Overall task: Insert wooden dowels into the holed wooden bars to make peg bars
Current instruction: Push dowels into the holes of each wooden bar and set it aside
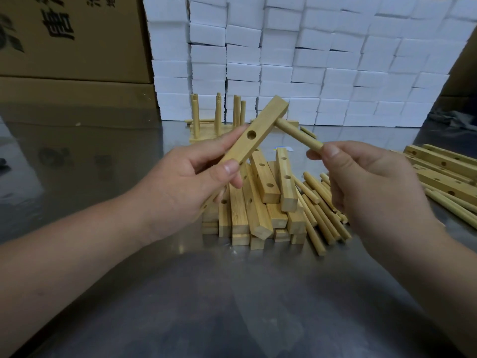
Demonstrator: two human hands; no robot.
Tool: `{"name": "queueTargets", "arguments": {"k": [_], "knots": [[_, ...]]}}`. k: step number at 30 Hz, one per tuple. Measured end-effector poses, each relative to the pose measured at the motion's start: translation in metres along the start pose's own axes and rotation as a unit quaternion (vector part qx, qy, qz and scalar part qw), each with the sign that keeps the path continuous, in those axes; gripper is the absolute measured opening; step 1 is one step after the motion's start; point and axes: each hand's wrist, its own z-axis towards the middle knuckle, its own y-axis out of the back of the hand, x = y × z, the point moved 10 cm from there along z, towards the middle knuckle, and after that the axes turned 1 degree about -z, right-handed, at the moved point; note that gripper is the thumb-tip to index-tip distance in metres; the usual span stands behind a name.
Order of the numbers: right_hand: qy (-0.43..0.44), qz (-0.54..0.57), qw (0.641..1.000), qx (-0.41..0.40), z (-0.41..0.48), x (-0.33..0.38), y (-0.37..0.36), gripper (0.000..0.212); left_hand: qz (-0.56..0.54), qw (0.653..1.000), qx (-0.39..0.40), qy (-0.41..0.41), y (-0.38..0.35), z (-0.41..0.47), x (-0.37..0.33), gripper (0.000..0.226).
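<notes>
My left hand [180,182] grips a holed wooden bar [258,133] by its lower part and holds it tilted up to the right above the table. One empty hole shows at the bar's middle. My right hand [366,182] pinches the near end of a wooden dowel [299,135] whose far end meets the bar's upper end at its right side. Below the hands lies a heap of holed bars [258,202], with loose dowels [322,215] beside it on the right.
Finished peg bars [219,120] with upright dowels stand behind the heap. More holed bars [444,169] lie at the right on the steel table [232,306]. Stacked white boxes [309,60] and brown cartons [72,47] wall off the back.
</notes>
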Motion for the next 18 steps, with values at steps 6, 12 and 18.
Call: {"name": "queueTargets", "arguments": {"k": [6, 12, 18], "knots": [[0.003, 0.004, 0.998, -0.057, 0.001, 0.005, 0.013, 0.025, 0.003, 1.000, -0.003, 0.030, 0.006, 0.000, 0.007, 0.055], [0.005, 0.061, 0.996, -0.072, 0.003, 0.006, 0.018, 0.021, 0.070, 0.997, -0.037, 0.016, 0.004, -0.001, 0.005, 0.014], [-0.016, -0.197, 0.977, -0.083, 0.020, -0.007, 0.040, 0.021, 0.027, 0.984, -0.153, 0.085, 0.024, -0.006, 0.021, 0.032]]}}
